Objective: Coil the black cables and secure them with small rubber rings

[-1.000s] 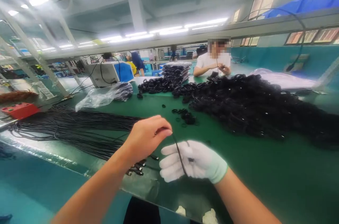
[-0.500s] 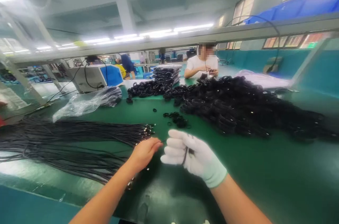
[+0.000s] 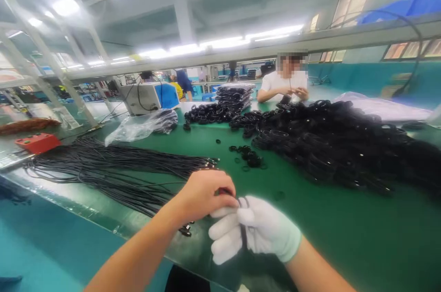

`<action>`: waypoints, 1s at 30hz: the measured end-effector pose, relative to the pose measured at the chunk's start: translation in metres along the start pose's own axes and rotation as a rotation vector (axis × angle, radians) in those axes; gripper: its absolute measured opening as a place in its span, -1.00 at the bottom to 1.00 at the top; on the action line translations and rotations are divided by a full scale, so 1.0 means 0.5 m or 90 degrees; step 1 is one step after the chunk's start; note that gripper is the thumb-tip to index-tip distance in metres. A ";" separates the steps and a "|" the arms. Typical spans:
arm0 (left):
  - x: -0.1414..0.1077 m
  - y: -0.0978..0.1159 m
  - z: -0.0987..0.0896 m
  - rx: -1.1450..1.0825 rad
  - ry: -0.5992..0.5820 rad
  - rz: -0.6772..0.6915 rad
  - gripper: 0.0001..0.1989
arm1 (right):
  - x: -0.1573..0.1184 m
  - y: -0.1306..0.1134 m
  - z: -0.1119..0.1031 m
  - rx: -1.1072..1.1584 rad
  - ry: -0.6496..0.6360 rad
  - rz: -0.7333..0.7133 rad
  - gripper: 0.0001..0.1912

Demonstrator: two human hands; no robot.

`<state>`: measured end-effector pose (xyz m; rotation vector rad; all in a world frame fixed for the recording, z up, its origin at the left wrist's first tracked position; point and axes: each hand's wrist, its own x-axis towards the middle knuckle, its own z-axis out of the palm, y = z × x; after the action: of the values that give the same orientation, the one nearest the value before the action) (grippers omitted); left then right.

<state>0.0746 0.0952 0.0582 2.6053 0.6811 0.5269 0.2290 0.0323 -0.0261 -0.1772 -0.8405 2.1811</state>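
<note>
Firstly, one red rectangular box point(image 3: 38, 144), at the green-topped bench's point(image 3: 330, 232) left end. Next, long straight black cables point(image 3: 117, 165), laid toward the near-left edge. Bare left hand point(image 3: 208, 193), near the front edge, thumb and fingers pinching a thin black cable point(image 3: 244, 237). White-gloved right hand point(image 3: 260, 227), fingers curled, same cable across its palm. Small black rings point(image 3: 253, 158), mid-bench. Lastly, heaped coiled black cables point(image 3: 330, 140), toward the right end.

Right of the gloved hand point(image 3: 260, 227), green tabletop point(image 3: 347, 232) gives room; heaped, probably coiled cables point(image 3: 334, 145) block beyond.
</note>
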 end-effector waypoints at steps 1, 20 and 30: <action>0.011 -0.012 -0.001 -0.066 -0.019 -0.003 -0.90 | 0.003 0.004 0.002 0.016 -0.008 0.000 -0.51; -0.140 0.014 0.152 0.250 0.008 -0.048 -0.75 | 0.005 -0.038 0.006 -0.039 0.187 -0.215 -0.60; -0.034 -0.047 0.031 -0.131 -0.030 -0.061 -0.91 | 0.009 0.020 0.002 -0.005 0.055 0.061 -0.53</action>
<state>0.0590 0.1011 0.0299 2.3741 0.6936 0.4783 0.2193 0.0300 -0.0307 -0.3206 -0.8071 2.2425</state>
